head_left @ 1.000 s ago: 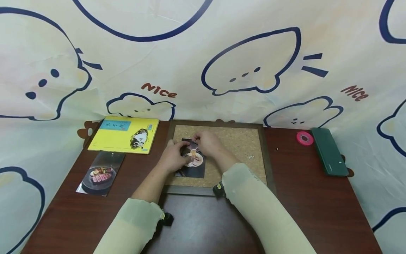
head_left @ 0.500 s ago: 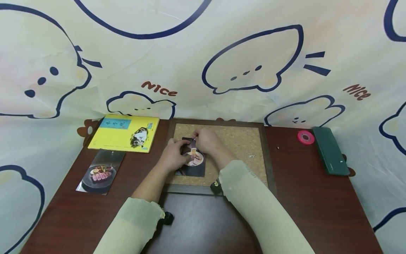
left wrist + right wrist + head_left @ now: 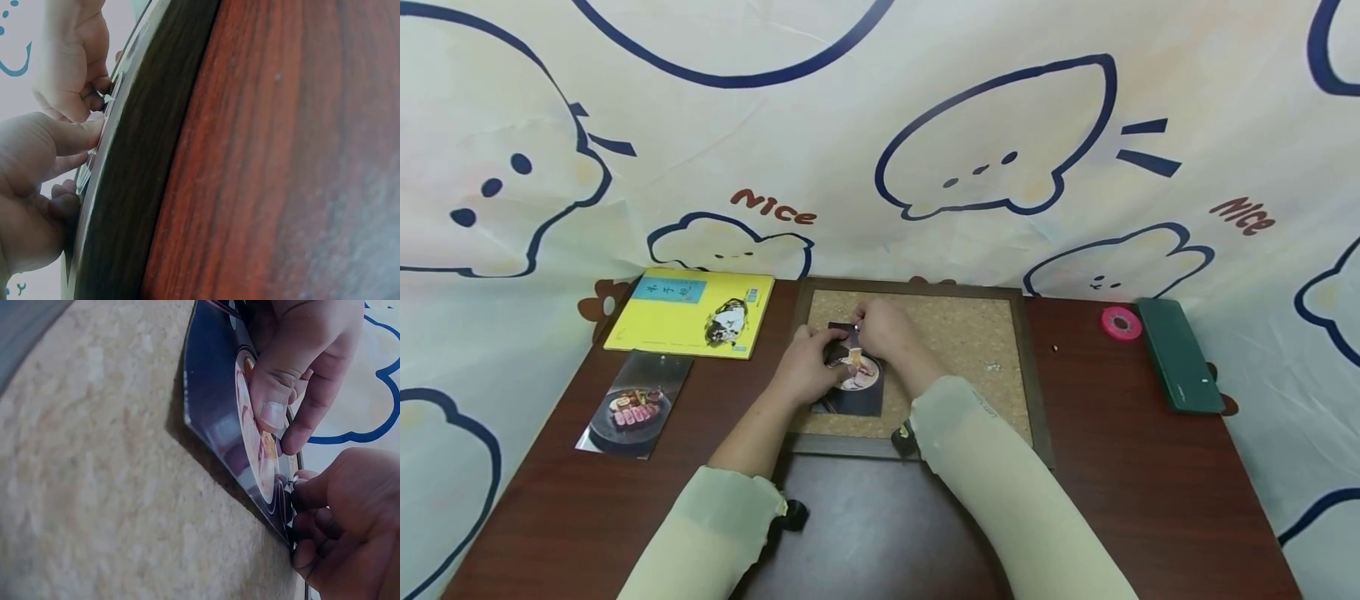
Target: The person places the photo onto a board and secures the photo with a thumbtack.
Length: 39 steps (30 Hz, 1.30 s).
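Note:
A dark food photo (image 3: 859,400) with a round dish on it lies on the left part of a framed cork board (image 3: 955,400). My left hand (image 3: 805,367) presses on the photo, its thumb on the dish and its fingers toward the upper left edge. At the photo's top, my right hand (image 3: 886,333) pinches a small push pin (image 3: 290,482) between thumb and forefinger, its other fingers curled. The right wrist view shows the photo's near corner lifted off the cork. In the left wrist view both hands meet low over the board's edge.
A yellow book (image 3: 692,312) and a second food photo (image 3: 636,408) lie left of the board. Several clear bits (image 3: 993,367) sit on the cork. To the right are a tiny speck (image 3: 1055,348), a pink ring-shaped item (image 3: 1121,323) and a green box (image 3: 1180,357).
Both hands stay at the photo. My right forearm and wrist shift slightly left, while the fingers keep to the photo's top.

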{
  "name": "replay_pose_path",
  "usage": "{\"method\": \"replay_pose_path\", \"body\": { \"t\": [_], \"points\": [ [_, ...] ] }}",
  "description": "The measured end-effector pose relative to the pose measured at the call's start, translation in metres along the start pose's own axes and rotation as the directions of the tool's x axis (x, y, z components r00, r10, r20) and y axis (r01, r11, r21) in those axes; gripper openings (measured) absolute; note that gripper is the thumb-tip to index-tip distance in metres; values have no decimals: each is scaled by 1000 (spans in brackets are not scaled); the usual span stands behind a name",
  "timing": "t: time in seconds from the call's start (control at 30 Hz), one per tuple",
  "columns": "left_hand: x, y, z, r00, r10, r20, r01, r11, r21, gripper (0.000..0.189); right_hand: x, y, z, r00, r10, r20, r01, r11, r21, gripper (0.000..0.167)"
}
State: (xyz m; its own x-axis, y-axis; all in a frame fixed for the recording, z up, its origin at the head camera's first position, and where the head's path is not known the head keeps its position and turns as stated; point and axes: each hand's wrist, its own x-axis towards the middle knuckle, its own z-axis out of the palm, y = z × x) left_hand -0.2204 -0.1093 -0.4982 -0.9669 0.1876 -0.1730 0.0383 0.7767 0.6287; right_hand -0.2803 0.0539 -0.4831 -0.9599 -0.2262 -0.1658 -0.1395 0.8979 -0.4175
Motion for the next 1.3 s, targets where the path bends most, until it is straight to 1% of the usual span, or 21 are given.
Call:
{"method": "replay_pose_path", "body": {
  "t": [0.33, 0.5, 0.7, 0.77, 0.87, 0.93, 1.0, 1.03, 1.07, 1.17, 1.23, 1.3],
  "points": [
    [-2, -3, -2, 1000, 1, -13, 0, 1000, 9, 68, 0, -7, -5, 999, 25, 43, -25, 1000, 10, 15],
    [0, -2, -2, 1000, 7, -23, -7, 1000, 4, 68, 1, -9, -7, 999, 36, 28, -36, 999, 0, 16],
    [1, -2, -2, 1000, -4, -20, 4, 1000, 1, 67, 1, -10, -6, 999, 40, 27, -40, 999, -15, 19],
    [1, -1, -2, 1000, -6, -20, 6, 1000, 0, 67, 2, -8, -5, 1000, 15, 19, -15, 1000, -8, 22],
    [2, 0, -2, 1000, 1, -20, -1, 1000, -8, 67, 2, 2, -3, 997, -73, -6, 73, 997, 31, 24],
    [2, 1, -2, 1000, 8, -20, -8, 1000, -10, 67, 1, 11, -3, 988, -150, -31, 152, 985, 76, 23],
    [2, 1, -2, 1000, 7, -23, -7, 1000, -12, 67, -2, 21, -4, 975, -218, -51, 222, 969, 106, 22],
    [1, 1, -2, 1000, 4, -26, -4, 1000, -7, 67, -5, 26, -5, 968, -242, -57, 248, 962, 118, 23],
    [1, 0, -2, 1000, -3, -26, 3, 1000, -3, 67, -7, 30, -5, 962, -268, -57, 273, 956, 110, 24],
    [-1, -1, -1, 1000, -19, -20, 19, 1000, 1, 67, -16, 38, -5, 953, -302, -24, 303, 950, 80, 32],
    [-1, -2, 0, 1000, -16, -15, 16, 1000, 3, 66, -19, 40, -3, 950, -312, -1, 311, 949, 57, 37],
    [0, -2, 0, 1000, -1, -17, 1, 1000, 6, 66, -21, 40, -3, 951, -310, 10, 309, 950, 45, 40]
  ]
}}
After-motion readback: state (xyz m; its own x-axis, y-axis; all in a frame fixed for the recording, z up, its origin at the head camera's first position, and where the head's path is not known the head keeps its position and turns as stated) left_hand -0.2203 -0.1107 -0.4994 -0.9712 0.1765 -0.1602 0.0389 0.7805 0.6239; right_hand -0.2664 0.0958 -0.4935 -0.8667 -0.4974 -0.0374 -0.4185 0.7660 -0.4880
